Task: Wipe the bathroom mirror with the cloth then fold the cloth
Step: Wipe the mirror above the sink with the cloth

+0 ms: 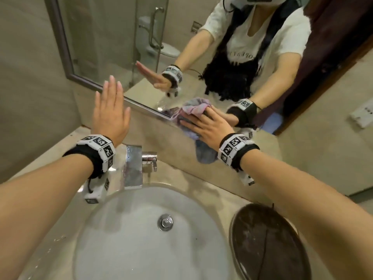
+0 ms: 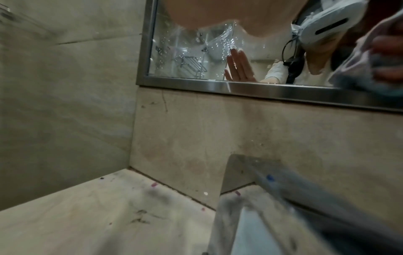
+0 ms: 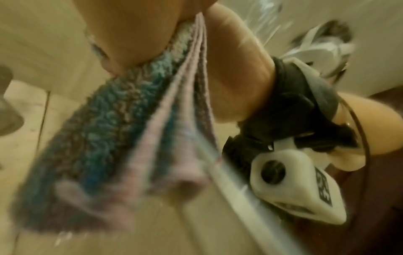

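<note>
Nearest you, below both wrists, the sink (image 1: 113,229) and its tap (image 1: 133,166) sit under the work and take no part in it. Further out, your right hand (image 1: 207,126) lies flat with its fingers spread, pressing the cloth (image 1: 193,112) against the lower edge of the mirror (image 1: 121,47); the right wrist view shows the bunched terry pinned under your palm, with a loose tail hanging below the hand over the metal frame (image 2: 283,93) and the wall tile beneath. Your left hand (image 1: 110,114) is raised off to the side of that grip, fingers straight and together, holding nothing; whether its palm touches the wall or glass you cannot tell from here. Farthest, the glass runs up and away from the cloth, and the left wrist view shows water droplets scattered on the pane above the frame. Judging by this, nearly all the unwiped mirror lies above and to the left of your pressing hand, so the stroke should carry the cloth that way, and the right hand is the 1 placed to do it
</note>
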`<state>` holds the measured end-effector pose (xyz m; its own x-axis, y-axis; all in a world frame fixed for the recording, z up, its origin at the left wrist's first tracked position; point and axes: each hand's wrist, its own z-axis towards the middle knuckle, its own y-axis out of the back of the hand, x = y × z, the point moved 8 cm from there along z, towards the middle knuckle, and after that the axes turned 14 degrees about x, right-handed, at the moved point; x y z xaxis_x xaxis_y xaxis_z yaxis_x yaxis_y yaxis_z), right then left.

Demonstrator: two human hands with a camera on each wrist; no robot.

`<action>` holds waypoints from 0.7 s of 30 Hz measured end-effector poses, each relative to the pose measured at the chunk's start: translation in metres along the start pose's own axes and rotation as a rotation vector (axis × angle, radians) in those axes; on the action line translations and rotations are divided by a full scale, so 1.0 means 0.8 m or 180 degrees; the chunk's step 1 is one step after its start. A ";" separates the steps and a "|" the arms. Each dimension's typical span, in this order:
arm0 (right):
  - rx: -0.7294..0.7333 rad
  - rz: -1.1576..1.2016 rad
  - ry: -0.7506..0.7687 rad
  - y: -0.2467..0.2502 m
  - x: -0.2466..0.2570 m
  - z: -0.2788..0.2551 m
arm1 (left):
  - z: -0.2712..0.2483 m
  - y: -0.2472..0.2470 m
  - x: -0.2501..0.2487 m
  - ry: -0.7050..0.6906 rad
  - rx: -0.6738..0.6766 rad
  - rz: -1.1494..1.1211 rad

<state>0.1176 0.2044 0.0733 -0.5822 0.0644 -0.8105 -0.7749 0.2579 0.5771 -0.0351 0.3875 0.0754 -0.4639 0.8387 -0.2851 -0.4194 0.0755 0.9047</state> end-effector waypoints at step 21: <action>-0.0567 0.1401 -0.0844 0.104 0.044 0.180 | 0.035 0.058 0.153 -0.0119 -0.0286 -0.0012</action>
<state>0.0683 0.3672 0.0783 -0.7968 0.3764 -0.4727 -0.5151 -0.0141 0.8570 -0.0896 0.5089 0.0911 -0.4334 0.8583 -0.2749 -0.4902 0.0314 0.8710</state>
